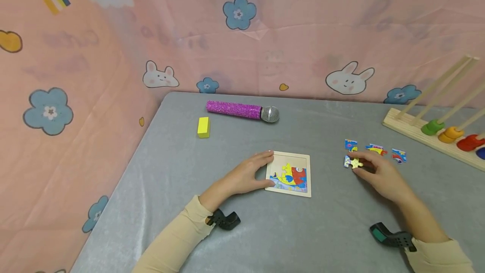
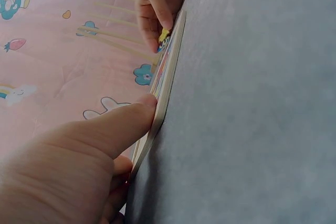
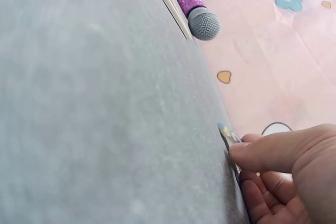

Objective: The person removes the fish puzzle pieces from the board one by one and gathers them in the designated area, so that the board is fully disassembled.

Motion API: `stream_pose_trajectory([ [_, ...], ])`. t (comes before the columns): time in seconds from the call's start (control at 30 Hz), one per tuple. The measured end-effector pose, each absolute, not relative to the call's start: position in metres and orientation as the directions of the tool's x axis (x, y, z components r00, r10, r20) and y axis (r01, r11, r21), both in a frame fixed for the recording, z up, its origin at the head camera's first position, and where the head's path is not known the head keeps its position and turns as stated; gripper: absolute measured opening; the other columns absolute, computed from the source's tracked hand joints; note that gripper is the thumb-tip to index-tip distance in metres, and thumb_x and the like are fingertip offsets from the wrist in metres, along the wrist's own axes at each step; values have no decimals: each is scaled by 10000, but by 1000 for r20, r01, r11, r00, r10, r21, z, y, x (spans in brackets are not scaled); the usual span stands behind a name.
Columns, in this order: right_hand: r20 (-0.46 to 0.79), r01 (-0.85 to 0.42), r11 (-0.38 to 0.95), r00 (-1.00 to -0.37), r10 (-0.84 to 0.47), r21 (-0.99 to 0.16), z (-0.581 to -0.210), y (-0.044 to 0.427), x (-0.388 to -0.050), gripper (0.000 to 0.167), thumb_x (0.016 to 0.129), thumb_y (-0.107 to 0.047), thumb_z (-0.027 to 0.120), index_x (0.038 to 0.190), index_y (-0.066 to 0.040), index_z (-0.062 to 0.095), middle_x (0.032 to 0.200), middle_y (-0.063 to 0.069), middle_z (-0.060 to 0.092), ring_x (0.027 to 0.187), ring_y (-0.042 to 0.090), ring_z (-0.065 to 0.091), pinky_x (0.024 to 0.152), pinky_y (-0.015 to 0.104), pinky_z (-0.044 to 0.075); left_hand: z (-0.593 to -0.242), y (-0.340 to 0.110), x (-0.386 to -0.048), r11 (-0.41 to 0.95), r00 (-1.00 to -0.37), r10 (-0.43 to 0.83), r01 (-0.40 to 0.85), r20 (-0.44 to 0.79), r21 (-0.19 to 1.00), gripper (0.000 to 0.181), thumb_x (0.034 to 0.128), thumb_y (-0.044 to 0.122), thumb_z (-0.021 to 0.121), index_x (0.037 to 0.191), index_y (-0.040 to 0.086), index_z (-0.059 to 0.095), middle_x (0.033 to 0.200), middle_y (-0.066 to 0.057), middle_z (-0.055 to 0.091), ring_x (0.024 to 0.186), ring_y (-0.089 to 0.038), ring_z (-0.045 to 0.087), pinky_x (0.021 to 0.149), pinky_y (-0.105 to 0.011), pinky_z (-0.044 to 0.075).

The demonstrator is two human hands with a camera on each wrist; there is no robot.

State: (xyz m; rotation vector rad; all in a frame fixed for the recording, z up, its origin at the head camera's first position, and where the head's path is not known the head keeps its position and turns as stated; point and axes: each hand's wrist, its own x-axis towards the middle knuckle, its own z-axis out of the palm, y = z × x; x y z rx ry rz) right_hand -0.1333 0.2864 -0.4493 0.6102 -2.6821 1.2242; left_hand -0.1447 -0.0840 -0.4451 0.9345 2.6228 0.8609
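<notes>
A square wooden puzzle board (image 1: 307,176) lies on the grey table, partly filled with yellow, red and blue pieces. My left hand (image 1: 248,175) holds its left side, the thumb at the lower corner and the fingers at the upper one. To the right, my right hand (image 1: 386,180) pinches a puzzle piece (image 1: 355,163), yellow with pale blue, between thumb and fingers. That piece (image 3: 227,134) is close to the tabletop in the right wrist view. Just beyond the hand lie loose puzzle pieces: one blue (image 1: 350,144), one red and yellow (image 1: 375,149), one blue and red (image 1: 399,155).
A glittery purple microphone (image 1: 236,109) lies toward the back of the table. Left of the board is a yellow block (image 1: 203,127). At the right edge stands a wooden peg stand (image 1: 414,132) with coloured rings. A pink printed cloth (image 1: 265,54) hangs behind.
</notes>
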Motion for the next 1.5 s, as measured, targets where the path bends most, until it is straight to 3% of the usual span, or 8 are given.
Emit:
stream_pose_trajectory([
  [0.3,371,-494,609,-869,-328,-620,-453,285,-132,391,776,98,686,1154,13,635,1158,-209,517,1018,-155,426,822,-7,319,-443,-84,-145,627,-771,636,503,-18,594,728,844,361,708,1434,59,407,1543,-15,317,1432,-159,267,1196,-317,193],
  [0.57,339,-455,650,-890,-306,-608,-451,284,-131,358,808,44,684,1158,-12,637,1125,26,578,1026,-173,373,807,-2,286,-443,-84,-145,628,-770,638,504,-21,593,728,848,368,703,1438,65,403,1545,-13,312,1434,-154,261,1195,-320,195],
  [0.77,322,-416,656,-908,-267,-630,-451,284,-131,349,808,30,690,1149,-19,637,1097,-105,545,943,-141,423,785,-3,318,-442,-85,-145,625,-769,639,510,-12,591,726,848,363,703,1435,57,405,1542,-21,317,1433,-160,264,1196,-318,193],
  [1.13,276,-346,574,-938,-208,-742,-449,281,-129,448,807,18,710,1222,83,555,1105,-338,481,1001,-193,446,840,-47,347,-443,-85,-144,626,-773,634,501,-17,597,726,845,353,709,1434,55,407,1543,-19,317,1430,-170,272,1186,-340,229],
  [1.33,283,-361,504,-932,-227,-785,-445,278,-128,502,786,66,708,1244,119,511,1135,-311,518,1041,-177,484,869,-31,371,-445,-85,-144,623,-773,634,505,-8,598,724,843,354,710,1432,57,411,1537,-17,328,1427,-166,280,1183,-341,239],
  [1.5,253,-354,470,-930,-265,-809,-435,273,-124,502,833,23,680,1284,109,477,1175,-269,533,1071,-143,490,884,-13,380,-444,-85,-144,625,-774,633,501,-13,599,728,845,360,707,1436,59,405,1541,-14,320,1430,-169,272,1181,-344,243],
])
